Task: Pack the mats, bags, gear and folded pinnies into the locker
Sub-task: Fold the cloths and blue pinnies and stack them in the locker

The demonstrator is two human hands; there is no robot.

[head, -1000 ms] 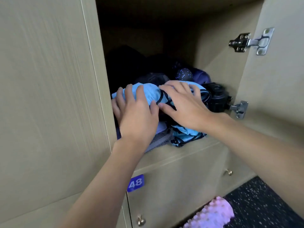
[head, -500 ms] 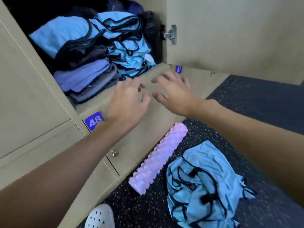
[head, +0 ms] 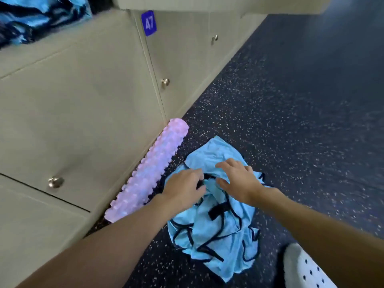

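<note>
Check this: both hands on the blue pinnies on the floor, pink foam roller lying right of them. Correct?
Not quite. The pink foam roller lies left of the blue pinnies, along the foot of the lockers, not right of them; the head view shows it. The rest holds: the left hand and right hand are both on the pinnies on the floor.

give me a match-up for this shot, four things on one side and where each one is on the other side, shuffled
Things:
1 foam roller
2 loose blue pinnies
3 tag 47
4 white shoe

Places:
A bottom right corner of the view
B lying along the foot of the lockers
C on a locker front, near the top
D crumpled on the floor, mid-frame

Pairs: 1-B, 2-D, 3-C, 4-A
</note>
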